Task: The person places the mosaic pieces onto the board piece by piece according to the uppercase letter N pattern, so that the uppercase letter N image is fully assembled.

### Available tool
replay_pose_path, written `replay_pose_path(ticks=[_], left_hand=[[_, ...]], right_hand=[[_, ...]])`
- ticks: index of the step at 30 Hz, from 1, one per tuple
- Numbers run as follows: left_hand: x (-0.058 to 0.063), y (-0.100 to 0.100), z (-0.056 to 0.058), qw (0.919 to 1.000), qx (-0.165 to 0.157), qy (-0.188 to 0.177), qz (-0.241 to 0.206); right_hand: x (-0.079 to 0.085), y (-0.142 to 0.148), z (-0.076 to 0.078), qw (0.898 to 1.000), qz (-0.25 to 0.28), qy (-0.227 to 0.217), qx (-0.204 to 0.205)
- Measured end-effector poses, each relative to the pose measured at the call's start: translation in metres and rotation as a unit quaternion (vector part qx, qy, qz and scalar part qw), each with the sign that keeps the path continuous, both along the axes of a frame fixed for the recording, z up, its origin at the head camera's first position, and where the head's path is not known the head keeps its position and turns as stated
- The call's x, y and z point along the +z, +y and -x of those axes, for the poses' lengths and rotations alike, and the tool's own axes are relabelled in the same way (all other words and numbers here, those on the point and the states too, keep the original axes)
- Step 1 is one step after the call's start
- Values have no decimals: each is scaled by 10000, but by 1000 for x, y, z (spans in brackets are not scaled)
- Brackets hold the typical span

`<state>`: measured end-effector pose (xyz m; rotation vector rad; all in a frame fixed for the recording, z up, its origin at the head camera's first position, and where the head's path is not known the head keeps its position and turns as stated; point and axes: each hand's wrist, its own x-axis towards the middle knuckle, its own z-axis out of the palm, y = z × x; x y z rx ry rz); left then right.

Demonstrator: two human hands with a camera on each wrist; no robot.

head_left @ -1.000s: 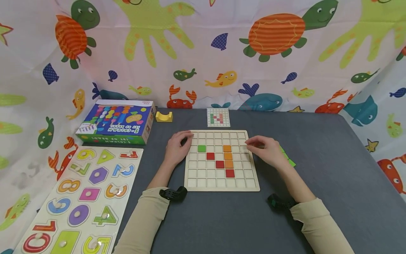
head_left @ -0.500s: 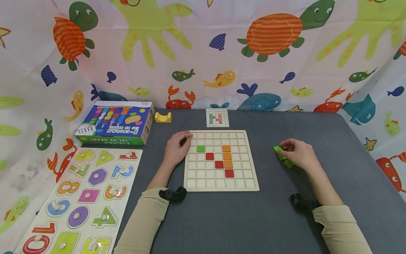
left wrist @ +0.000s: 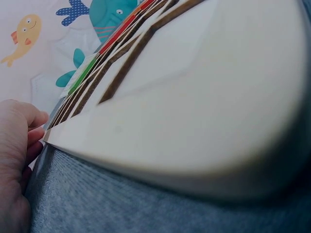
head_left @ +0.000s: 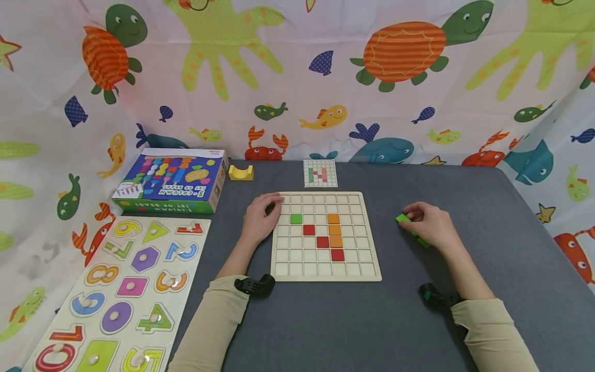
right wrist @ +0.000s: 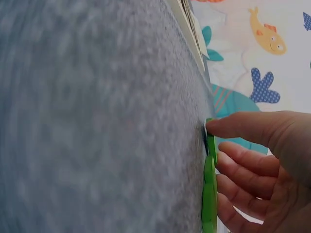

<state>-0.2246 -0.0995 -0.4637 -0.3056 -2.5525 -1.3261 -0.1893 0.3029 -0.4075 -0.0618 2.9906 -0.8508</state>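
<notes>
A wooden grid board (head_left: 325,269) lies on the table with square tiles in some cells: one green tile (head_left: 296,219), red tiles (head_left: 323,242) and orange tiles (head_left: 333,230). My left hand (head_left: 261,217) holds the board by its far left corner; in the left wrist view its curled fingers touch the edge. Right of the board, my right hand (head_left: 429,225) pinches a green square tile (head_left: 402,218) between thumb and fingers, low at the table. More green tiles (right wrist: 209,204) lie beneath and beside that hand, partly hidden by it.
A small pattern card (head_left: 320,173) lies behind the board, with a yellow notched block (head_left: 240,172) to its left. A blue box (head_left: 172,178) and a number-and-shape puzzle board (head_left: 111,289) take up the left side. A printed curtain (head_left: 297,77) rises behind.
My right hand has moved from the board's right edge out to the green tiles, then slightly back left with one pinched. The left hand has stayed at the board's corner.
</notes>
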Motion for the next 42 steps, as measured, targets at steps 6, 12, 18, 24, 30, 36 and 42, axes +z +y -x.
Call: replay_pose_path(ticks=[6,12,18,24,30,36,42], left_hand=[[0,0,0,10000,-5,-67,3],[1,1,0,10000,23,-74,20],[1,0,-1,10000,-4,-39,1],[2,0,-1,10000,-50,-27,-28],[2,-1,-1,10000,-48,-56,-26],[3,-1,-1,10000,-21,7,-20],[1,-1,0,10000,-23,21,7]], right_hand=[[1,-14,0,9993,256,209,155],[4,-36,3,9973,660,203,266],[7,-64,9,9945,965,-188,362],[5,-100,11,9904,1104,-296,779],[3,-137,7,9796,1394,-355,1403],[-1,-170,5,9733,1364,-303,1819],[-3,-192,4,9675,1233,-101,2206]])
